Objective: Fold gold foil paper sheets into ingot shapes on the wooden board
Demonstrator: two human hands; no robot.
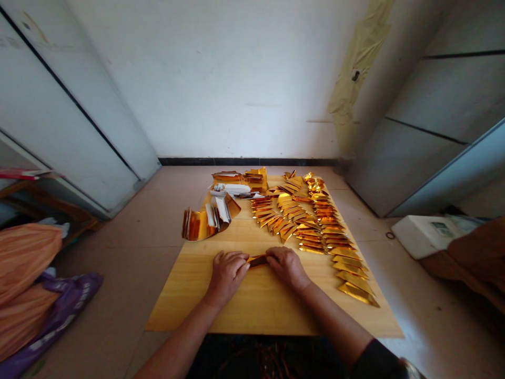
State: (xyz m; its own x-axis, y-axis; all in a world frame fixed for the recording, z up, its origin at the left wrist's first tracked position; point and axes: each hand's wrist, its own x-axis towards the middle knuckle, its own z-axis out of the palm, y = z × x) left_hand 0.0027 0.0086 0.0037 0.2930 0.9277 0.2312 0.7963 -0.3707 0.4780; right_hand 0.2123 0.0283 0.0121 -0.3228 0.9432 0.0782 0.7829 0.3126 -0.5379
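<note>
Near the middle of the wooden board [252,310], a folded gold foil paper [258,260] lies stretched between my two hands. My left hand [228,271] pinches its left end between thumb and fingers. At the opposite end, my right hand [287,267] has its fingers closed on the paper. Beyond the hands, rows of folded gold foil pieces [329,226] curve across the board's right half. Stacks of gold sheets with white backs [205,221] stand at the back left, some of them bent upright.
A white wall [236,84] rises behind the board. Grey cabinets [434,116] stand at the right, with a white box [426,234] on the floor before them. Orange cloth [27,268] and a purple bag [71,305] lie at the left.
</note>
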